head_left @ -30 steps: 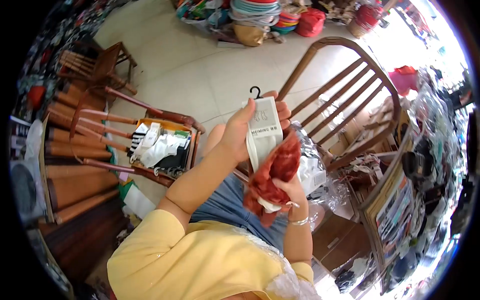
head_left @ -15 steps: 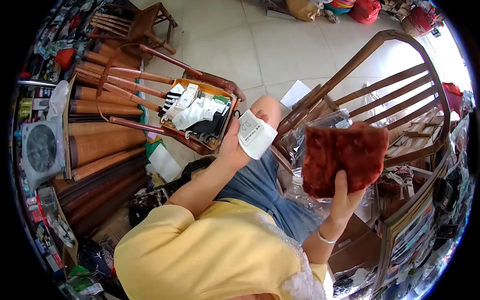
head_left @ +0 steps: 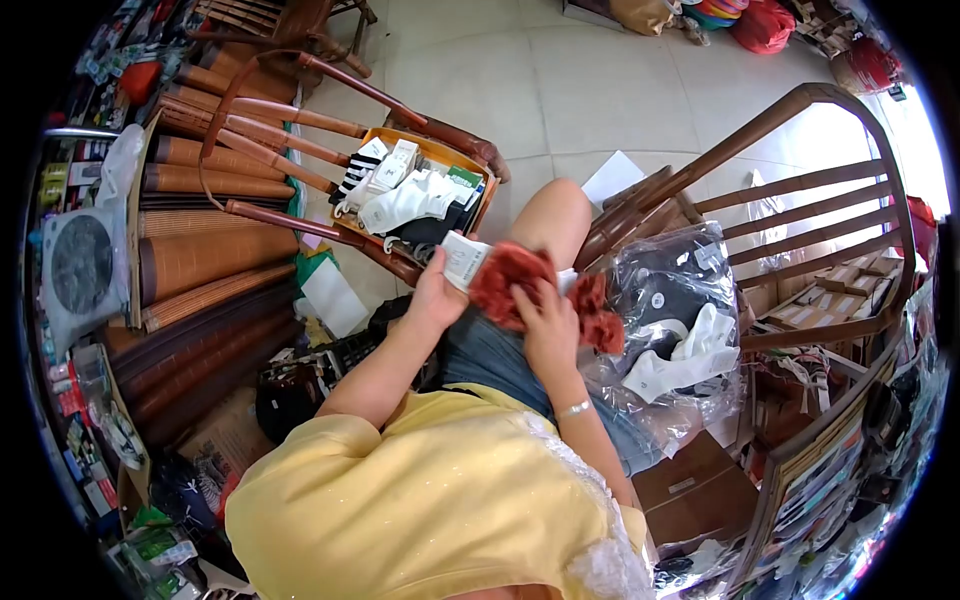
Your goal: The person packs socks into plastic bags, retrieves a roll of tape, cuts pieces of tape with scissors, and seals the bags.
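Observation:
My left hand [head_left: 440, 292] is closed on a white packet of socks with a printed paper label [head_left: 464, 258], held above my lap. A dark red plush cloth [head_left: 505, 285] is bunched up in my right hand [head_left: 550, 330], its folds pressed against the packet and covering the packet's right part. Part of the cloth [head_left: 600, 322] hangs out on the right side of that hand. Left of my knee, an orange-yellow box [head_left: 487, 205] on a bamboo chair holds white socks [head_left: 408, 207], black socks and small packets.
A clear plastic bag [head_left: 655, 255] lies on the wooden chair [head_left: 800, 190] at right, with white socks [head_left: 690, 355] on or in it. Rolled bamboo mats [head_left: 210, 240] stand at left. White paper [head_left: 333, 297] lies near them. A cardboard box [head_left: 695, 490] sits low right.
My right hand has brought the red cloth left from over the chair to the packet, and the cloth has gone from spread to bunched. The bag and white socks at right are now uncovered.

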Demonstrator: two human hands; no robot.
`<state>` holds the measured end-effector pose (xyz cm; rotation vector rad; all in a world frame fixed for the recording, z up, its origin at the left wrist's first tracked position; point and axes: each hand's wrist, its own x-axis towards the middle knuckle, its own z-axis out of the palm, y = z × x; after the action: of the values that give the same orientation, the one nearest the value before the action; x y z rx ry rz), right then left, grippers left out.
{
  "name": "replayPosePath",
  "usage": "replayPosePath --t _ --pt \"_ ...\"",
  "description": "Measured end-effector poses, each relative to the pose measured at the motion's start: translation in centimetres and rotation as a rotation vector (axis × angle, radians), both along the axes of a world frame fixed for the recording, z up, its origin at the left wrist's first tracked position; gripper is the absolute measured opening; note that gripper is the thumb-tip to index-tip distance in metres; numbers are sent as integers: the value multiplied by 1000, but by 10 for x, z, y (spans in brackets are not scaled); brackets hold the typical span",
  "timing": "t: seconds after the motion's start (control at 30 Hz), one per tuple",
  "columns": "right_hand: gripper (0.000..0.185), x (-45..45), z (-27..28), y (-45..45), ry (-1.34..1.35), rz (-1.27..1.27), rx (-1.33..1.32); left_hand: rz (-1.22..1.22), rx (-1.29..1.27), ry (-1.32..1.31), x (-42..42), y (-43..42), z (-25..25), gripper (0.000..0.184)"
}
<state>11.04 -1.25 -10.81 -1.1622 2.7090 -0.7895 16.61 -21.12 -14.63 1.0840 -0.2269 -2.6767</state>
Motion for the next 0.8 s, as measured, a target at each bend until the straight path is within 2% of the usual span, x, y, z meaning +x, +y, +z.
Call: replayPosePath --t 0.07,0.1,0.13,0.2,0.27,0.3,0.33,0.4,0.47,0.53,0.6,0.67,0.7,0.73,0.8 --pt "46 6 -8 34 -113 -126 103 17 26 187 12 -18 -5 42" --pt "43 9 -15 57 -190 -175 179 57 -50 101 16 -28 -3 42" --pt "41 8 -5 72 -417 -228 425 94 -128 25 14 -39 1 42" --pt "42 2 11 84 -437 -224 247 148 -177 1 15 -61 9 42" --pt "46 -7 47 56 -352 -314 -101 117 -204 16 23 -65 7 42" --pt "50 -8 60 34 -282 -356 -227 86 -166 39 23 -63 5 42" --pt "54 -13 65 13 -149 -271 -316 55 -130 65 21 -62 6 41" --pt "43 -14 51 -19 -83 -83 -286 70 -168 60 11 -59 11 41" --pt "36 -15 12 -23 -92 28 106 107 -223 45 -1 -60 18 41" --pt "31 -18 0 -7 -137 -117 35 139 -326 122 -18 -69 61 42" --pt "37 -30 14 18 -409 -291 60 109 -428 343 -26 -85 82 42" --pt "40 -35 -1 58 -581 -433 -331 -79 -734 282 -36 -72 106 50" --pt "38 -34 19 61 -684 -510 -438 -246 -885 297 -37 -58 112 55" --pt "37 -36 43 66 -787 -589 -547 -487 -1126 183 -33 -45 105 51" --pt "36 -33 61 75 -688 -609 -628 -869 -1294 241 -30 -7 104 33"
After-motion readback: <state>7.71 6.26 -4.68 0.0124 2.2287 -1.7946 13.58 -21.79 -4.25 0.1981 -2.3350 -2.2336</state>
